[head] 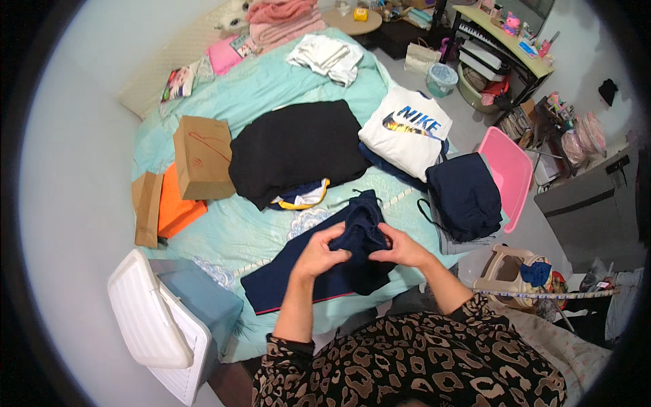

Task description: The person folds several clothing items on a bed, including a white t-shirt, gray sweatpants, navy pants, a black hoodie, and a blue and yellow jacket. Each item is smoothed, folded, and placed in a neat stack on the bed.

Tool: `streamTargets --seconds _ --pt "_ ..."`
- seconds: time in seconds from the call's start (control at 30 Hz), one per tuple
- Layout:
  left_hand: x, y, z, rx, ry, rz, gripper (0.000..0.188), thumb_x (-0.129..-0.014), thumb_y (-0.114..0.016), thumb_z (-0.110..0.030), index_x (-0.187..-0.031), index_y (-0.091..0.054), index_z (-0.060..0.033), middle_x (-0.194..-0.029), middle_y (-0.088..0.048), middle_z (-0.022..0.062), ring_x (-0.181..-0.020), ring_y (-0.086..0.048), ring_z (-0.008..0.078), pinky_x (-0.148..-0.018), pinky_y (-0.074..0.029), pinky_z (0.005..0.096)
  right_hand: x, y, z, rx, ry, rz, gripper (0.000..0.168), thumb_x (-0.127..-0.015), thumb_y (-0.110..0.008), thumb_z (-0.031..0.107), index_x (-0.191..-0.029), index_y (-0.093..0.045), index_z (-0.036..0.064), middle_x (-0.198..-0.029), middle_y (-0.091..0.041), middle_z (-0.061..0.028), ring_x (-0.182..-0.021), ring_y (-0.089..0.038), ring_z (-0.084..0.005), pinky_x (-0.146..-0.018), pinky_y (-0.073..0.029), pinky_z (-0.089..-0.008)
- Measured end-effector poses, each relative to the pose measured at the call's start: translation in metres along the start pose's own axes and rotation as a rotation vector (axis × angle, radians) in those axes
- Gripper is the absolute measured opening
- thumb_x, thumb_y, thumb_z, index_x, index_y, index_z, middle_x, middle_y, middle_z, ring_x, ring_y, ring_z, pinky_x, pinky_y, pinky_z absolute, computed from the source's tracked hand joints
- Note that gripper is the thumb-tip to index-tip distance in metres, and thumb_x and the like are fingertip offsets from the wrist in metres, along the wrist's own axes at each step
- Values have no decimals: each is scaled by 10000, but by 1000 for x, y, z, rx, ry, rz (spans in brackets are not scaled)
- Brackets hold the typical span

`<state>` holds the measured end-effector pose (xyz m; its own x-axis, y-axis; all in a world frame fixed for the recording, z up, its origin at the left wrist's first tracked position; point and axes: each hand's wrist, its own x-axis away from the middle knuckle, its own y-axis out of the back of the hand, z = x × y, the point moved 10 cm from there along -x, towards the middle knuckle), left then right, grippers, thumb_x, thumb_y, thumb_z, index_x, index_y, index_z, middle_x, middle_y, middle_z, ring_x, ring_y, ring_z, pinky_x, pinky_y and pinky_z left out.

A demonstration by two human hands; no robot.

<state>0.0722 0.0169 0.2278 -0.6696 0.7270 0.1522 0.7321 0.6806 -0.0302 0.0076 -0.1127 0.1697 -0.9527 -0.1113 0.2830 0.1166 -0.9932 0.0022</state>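
Note:
Navy trousers [310, 277] with a thin red trim lie on the bed in front of me, their waistband end lifted and bunched. My left hand [323, 252] pinches the left side of the gathered waistband. On its right side, my right hand [402, 246] grips the cloth between thumb and fingers. A dark drawstring shows at the top of the waistband. Beyond my hands lies a large folded black garment [300, 147], with a white, navy and yellow garment [303, 196] partly under it. Folded navy clothing [465, 196] rests to the right of my right hand.
A white Nike sweatshirt [402, 132] tops a pile at the bed's right edge. Cardboard boxes [206, 157] and an orange box [178, 203] stand left. A lidded storage bin [152, 310] is at lower left. A pink tub [508, 178] and a beige plastic stool [503, 269] are right.

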Motion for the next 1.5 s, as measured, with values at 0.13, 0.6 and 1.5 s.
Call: streamTargets --seconds 0.13,0.6,1.5 --pt "8 39 -129 -462 -151 -17 276 -669 -622 16 -944 -614 1 -930 -644 92 -899 -580 162 -815 -444 273 14 43 105 558 215 -6 491 -705 -670 97 -1153 -519 -39 -899 -622 -157 -841 -572 -136 -774 -469 -278" --pt "151 84 -546 -1352 -1315 -620 321 -903 -575 -188 -1217 -555 -128 -1119 -607 95 -994 -592 172 -841 -494 279 159 25 570 1192 1320 -479 231 -755 -705 129 -937 -624 13 -822 -622 -34 -756 -576 -110 -709 -476 -254" --pt "88 114 -490 -447 -769 -788 331 -788 -687 -279 -956 -661 5 -816 -657 66 -698 -597 117 -643 -480 248 94 90 572 635 998 -401 267 -757 -712 227 -939 -624 53 -823 -610 -30 -759 -578 -118 -706 -479 -242"
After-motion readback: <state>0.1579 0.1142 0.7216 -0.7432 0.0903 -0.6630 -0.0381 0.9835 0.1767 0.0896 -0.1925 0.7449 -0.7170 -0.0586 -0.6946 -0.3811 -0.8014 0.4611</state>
